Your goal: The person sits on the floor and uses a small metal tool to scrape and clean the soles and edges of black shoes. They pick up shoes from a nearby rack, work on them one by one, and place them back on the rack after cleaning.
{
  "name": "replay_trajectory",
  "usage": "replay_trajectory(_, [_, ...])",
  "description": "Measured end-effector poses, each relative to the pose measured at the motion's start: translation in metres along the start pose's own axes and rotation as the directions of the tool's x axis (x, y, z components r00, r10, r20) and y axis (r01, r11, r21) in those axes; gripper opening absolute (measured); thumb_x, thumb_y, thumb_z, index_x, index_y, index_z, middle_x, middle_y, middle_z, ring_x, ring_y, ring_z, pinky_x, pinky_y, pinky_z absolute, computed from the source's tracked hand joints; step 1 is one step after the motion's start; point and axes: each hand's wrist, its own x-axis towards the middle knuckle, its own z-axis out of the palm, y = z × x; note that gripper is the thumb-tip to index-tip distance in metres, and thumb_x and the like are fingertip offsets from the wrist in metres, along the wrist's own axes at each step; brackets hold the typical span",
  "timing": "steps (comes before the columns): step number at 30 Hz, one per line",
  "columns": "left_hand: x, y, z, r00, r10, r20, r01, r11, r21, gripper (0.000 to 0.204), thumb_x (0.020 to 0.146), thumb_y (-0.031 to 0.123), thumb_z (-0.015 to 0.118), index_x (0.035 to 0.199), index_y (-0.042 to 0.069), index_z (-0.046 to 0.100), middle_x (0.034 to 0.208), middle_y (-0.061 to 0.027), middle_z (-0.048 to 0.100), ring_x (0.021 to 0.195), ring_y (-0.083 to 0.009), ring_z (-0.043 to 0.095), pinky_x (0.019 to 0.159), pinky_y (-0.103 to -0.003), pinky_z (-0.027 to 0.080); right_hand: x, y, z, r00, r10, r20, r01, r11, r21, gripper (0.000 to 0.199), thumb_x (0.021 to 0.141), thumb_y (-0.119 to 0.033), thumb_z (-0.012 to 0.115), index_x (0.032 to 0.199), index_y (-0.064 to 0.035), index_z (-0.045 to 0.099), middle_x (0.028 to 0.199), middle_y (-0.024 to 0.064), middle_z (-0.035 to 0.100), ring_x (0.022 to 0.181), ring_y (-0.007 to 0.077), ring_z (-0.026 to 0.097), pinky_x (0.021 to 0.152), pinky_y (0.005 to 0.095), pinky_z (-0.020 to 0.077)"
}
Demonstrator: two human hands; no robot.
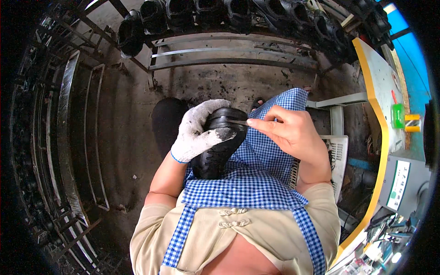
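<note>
A black lace-up shoe [215, 158] rests on my lap against a blue-and-white checked apron [270, 156]. Around its upper end wraps my left hand [197, 130], in a whitish knitted glove with dark smudges on the thumb. My bare right hand [286, 130] pinches a thin, slender tool [238, 122] between thumb and fingers. The tool's far end lies against the shoe, beside my gloved thumb; its exact kind is too small to make out.
Several black shoes [208, 13] line a metal rack [197, 62] ahead. More metal frames [68, 128] stand at left. On my right are a yellow-edged worktable [373, 91], a green container [398, 116], a grey box [403, 183] and a white plastic crate [337, 160].
</note>
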Motion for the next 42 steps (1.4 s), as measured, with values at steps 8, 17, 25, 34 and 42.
replay_trajectory(8, [0.000, -0.006, 0.001, 0.999, 0.042, -0.015, -0.041, 0.997, 0.068, 0.074, 0.066, 0.038, 0.084, 0.122, -0.002, 0.058, 0.109, -0.0107, 0.064, 0.102, -0.0196, 0.061, 0.092, -0.033, 0.048, 0.005, -0.011, -0.005, 1.000, 0.011, 0.003, -0.011, 0.994, -0.106, 0.028, 0.078, -0.006, 0.072, 0.104, -0.0157, 0.075, 0.073, 0.0062, 0.058, 0.054, 0.0194, 0.056, 0.047, 0.0311, 0.0432])
replay_trajectory(17, [0.001, -0.001, 0.003, 0.999, 0.051, 0.011, -0.052, 0.989, 0.135, 0.076, 0.067, 0.044, 0.082, 0.122, -0.002, 0.058, 0.107, -0.0097, 0.063, 0.099, -0.0184, 0.061, 0.090, -0.032, 0.048, 0.001, -0.005, -0.018, 0.998, 0.000, 0.056, 0.007, 0.992, -0.126, 0.027, 0.078, -0.006, 0.070, 0.103, -0.0160, 0.075, 0.074, 0.0052, 0.058, 0.055, 0.0193, 0.056, 0.048, 0.0313, 0.0435])
replay_trajectory(25, [0.002, -0.005, 0.003, 0.999, 0.039, 0.010, -0.039, 0.991, 0.126, 0.077, 0.067, 0.045, 0.082, 0.123, -0.002, 0.057, 0.110, -0.0103, 0.062, 0.102, -0.0187, 0.060, 0.092, -0.032, 0.047, 0.008, -0.014, -0.021, 0.999, -0.003, 0.055, 0.017, 0.966, -0.257, 0.021, 0.077, -0.013, 0.069, 0.096, -0.0180, 0.074, 0.074, 0.0035, 0.054, 0.060, 0.0202, 0.060, 0.050, 0.0334, 0.0474])
replay_trajectory(34, [0.002, -0.003, 0.001, 0.999, 0.041, -0.024, -0.038, 0.991, 0.128, 0.072, 0.067, 0.037, 0.082, 0.122, -0.002, 0.058, 0.110, -0.0120, 0.063, 0.101, -0.0204, 0.062, 0.092, -0.033, 0.048, 0.005, -0.006, -0.033, 0.996, -0.028, 0.080, 0.046, 0.972, -0.231, 0.021, 0.076, -0.012, 0.069, 0.095, -0.0168, 0.074, 0.074, 0.0035, 0.053, 0.060, 0.0202, 0.059, 0.051, 0.0335, 0.0471])
replay_trajectory(42, [0.004, -0.009, -0.018, 0.949, 0.173, -0.264, -0.107, 0.963, 0.248, 0.059, 0.070, 0.014, 0.080, 0.123, 0.002, 0.058, 0.116, -0.0076, 0.061, 0.107, -0.0191, 0.059, 0.095, -0.032, 0.047, 0.009, 0.010, -0.007, 0.998, 0.055, -0.043, -0.053, 0.998, 0.035, 0.042, 0.077, -0.013, 0.076, 0.118, -0.0114, 0.068, 0.080, 0.0061, 0.062, 0.064, 0.0203, 0.062, 0.057, 0.0304, 0.0500])
